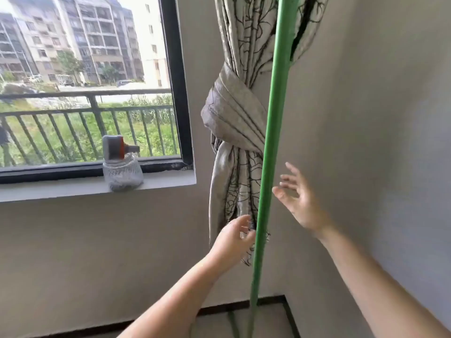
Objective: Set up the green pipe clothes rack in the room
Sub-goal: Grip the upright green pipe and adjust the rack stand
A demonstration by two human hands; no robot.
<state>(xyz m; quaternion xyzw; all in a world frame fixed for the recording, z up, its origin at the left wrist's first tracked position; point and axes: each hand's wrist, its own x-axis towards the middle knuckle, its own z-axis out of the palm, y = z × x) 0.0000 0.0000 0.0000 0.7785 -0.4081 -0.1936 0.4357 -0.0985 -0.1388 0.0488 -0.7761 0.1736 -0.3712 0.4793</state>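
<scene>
I have the pole (271,147) standing close to upright in the room corner, its foot at the floor between my arms and its top running out of view overhead. My left hand (235,237) sits just left of the pole, fingers loosely curled and touching or nearly touching it; I cannot tell whether it truly grips. My right hand (299,201) is open, fingers spread, just right of the pole and a little above the left, clear of it.

As I judge it, the step is steadying the upright. To do it well, I would close both hands around the pole, one above the other, and ease it plumb before letting go. The curtain (240,118) hangs just behind my left hand, so I would keep its fringe out of my fingers. A second green piece (233,323) lies low by the foot; I would avoid kicking it.

No writing is readable. The bottle (122,164) on the sill (73,189), well left of my hands, shows no legible label.
</scene>
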